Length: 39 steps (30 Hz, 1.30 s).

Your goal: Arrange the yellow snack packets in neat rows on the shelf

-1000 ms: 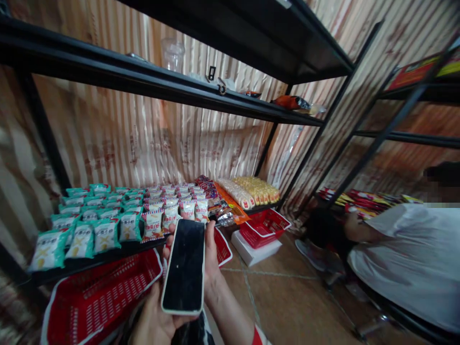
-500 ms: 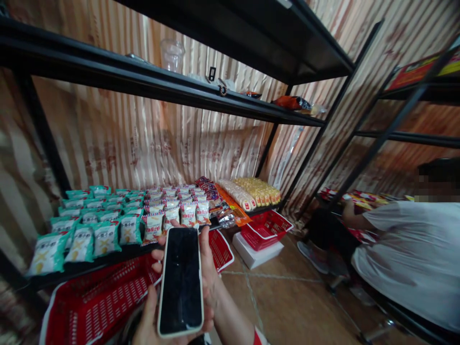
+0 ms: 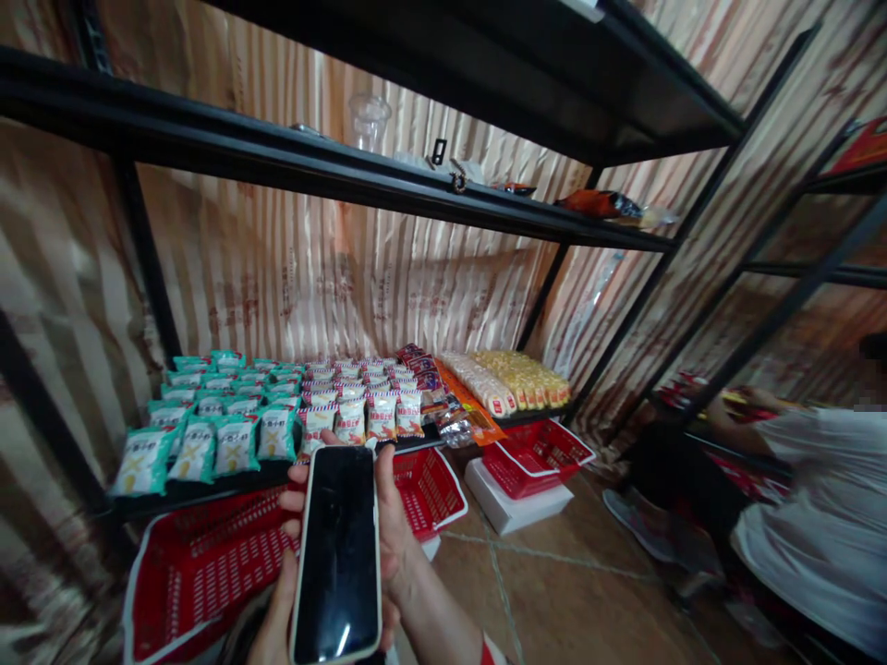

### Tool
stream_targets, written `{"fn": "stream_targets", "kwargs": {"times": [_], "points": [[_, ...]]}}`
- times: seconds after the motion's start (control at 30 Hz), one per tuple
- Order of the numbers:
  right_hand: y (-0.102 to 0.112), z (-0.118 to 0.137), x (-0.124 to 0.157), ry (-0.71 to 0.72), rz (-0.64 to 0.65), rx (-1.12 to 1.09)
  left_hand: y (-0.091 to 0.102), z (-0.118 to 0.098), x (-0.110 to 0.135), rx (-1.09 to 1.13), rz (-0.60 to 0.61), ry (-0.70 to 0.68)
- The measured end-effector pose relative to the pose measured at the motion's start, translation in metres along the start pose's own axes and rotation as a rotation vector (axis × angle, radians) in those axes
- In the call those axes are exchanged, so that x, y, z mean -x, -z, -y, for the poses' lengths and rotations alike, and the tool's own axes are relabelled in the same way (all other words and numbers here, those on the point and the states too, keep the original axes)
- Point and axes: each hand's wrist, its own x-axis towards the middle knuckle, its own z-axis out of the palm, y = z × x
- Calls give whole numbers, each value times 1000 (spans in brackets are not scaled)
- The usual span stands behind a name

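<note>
A phone [image 3: 338,554] with a dark screen and a pale case is upright low in the middle of the view. My right hand [image 3: 394,540] is wrapped round it from behind, fingertips showing at its left edge. My left hand [image 3: 272,619] touches the phone's lower left edge, thumb up along it. Behind the phone a low black shelf [image 3: 208,485] carries rows of green snack packets [image 3: 208,416] and red-and-white snack packets [image 3: 353,397].
Red plastic baskets [image 3: 200,573] lie below the shelf, another red basket [image 3: 537,453] on a white box [image 3: 516,508]. Yellow packets [image 3: 527,379] fill the shelf's right end. A clear cup [image 3: 369,120] stands on the upper shelf. A person in a white shirt [image 3: 810,517] crouches right by another rack.
The view has swung left, so shelf and baskets sit further right. The phone has sunk lower in view, still in both hands. The crouching person has shifted toward the right edge.
</note>
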Motion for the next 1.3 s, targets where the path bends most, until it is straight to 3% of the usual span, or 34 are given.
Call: {"fn": "stream_targets", "kwargs": {"times": [0.1,0.23,0.4,0.5,0.67,0.9,1.13,1.3], "points": [[-9,0,1,34,27,-1,-8,1,3,27,-82,-24],[-15,-6,-1,29,-5,-13,-3,4,10,90,-193,-39],[-4,-24,-4,130,-308,-3,14,2,22,133,-300,-121],[1,-34,-3,241,-405,-4,20,-3,25,145,-225,-158],[-2,-35,0,361,-452,-41,16,-11,22,112,-23,-215],[-5,-24,3,432,-463,34,16,-17,7,69,63,-222],[0,-16,4,474,-514,24,18,-16,-11,175,88,-254],[5,-23,6,310,-589,-74,5,-25,-18,143,-65,-172]]}}
